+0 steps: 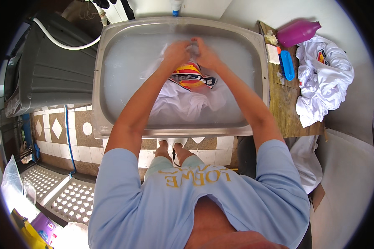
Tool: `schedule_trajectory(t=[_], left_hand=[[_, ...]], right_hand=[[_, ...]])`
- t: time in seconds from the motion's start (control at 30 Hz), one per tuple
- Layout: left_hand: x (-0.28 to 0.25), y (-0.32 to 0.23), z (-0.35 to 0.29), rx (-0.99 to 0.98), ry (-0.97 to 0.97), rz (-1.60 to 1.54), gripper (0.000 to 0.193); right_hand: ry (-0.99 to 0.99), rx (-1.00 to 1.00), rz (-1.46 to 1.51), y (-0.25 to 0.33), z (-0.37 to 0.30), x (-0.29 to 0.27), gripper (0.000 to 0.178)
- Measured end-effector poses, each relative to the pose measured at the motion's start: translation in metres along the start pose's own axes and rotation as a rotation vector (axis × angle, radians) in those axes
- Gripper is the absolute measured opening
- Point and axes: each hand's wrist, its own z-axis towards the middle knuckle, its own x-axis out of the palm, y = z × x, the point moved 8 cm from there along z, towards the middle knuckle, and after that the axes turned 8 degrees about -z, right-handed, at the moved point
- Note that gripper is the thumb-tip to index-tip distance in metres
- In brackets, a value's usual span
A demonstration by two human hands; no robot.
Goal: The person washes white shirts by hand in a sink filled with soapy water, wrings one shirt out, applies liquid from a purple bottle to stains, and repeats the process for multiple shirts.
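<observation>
A white garment (178,101) with a red, yellow and black print lies partly under cloudy water in a steel sink (99,91). Near the sink's far side, my left hand (177,54) and my right hand (206,54) come close together over the garment's upper end. Both hands are curled around a bunched bit of wet cloth between them, with some motion blur. The printed part spreads out just below my wrists, and the rest of the white cloth floats toward me.
A wooden board (284,112) at the right bears a blue brush (287,65), a white soap-like block (272,54), a magenta bottle (298,34) on its side and a heaped white garment (323,79). To the left stand a large grey container (58,66) and a white hose (66,45).
</observation>
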Motion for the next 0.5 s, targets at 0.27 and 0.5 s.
schedule_trajectory(t=[0.27, 0.5], left_hand=[[-0.099, -0.047, -0.023, 0.258, -0.317, -0.582, 0.103], [-0.059, -0.087, -0.066, 0.248, -0.075, -0.667, 0.133]], right_hand=[[0.096, 0.412, 0.586, 0.089, 0.051, -0.136, 0.027], [-0.082, 0.009, 0.648, 0.243, 0.05, -0.325, 0.025]])
